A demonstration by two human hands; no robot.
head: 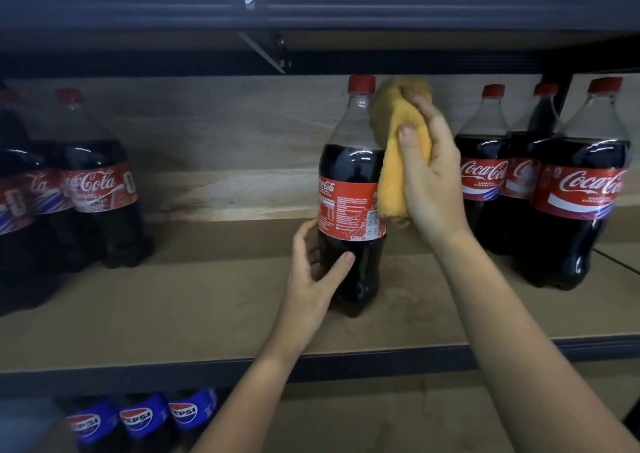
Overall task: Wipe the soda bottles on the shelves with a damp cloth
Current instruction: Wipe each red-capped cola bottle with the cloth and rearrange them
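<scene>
I am wiping the single cola bottle (351,189) standing at centre frame on the wooden shelf (207,300). My left hand (313,276) is gripping its lower body, thumb across the front, steadying it. My right hand (429,175) is clutching the yellow cloth (394,162) and pressing it against the bottle's right shoulder and label edge. The far side is hidden, so probably unwiped. Next move, in my judgement: turning the bottle, then addressing the group (540,189) at right of frame.

yellow cloth (403,162), red-capped cola bottle (351,193), blue Pepsi labels (138,418)
</scene>
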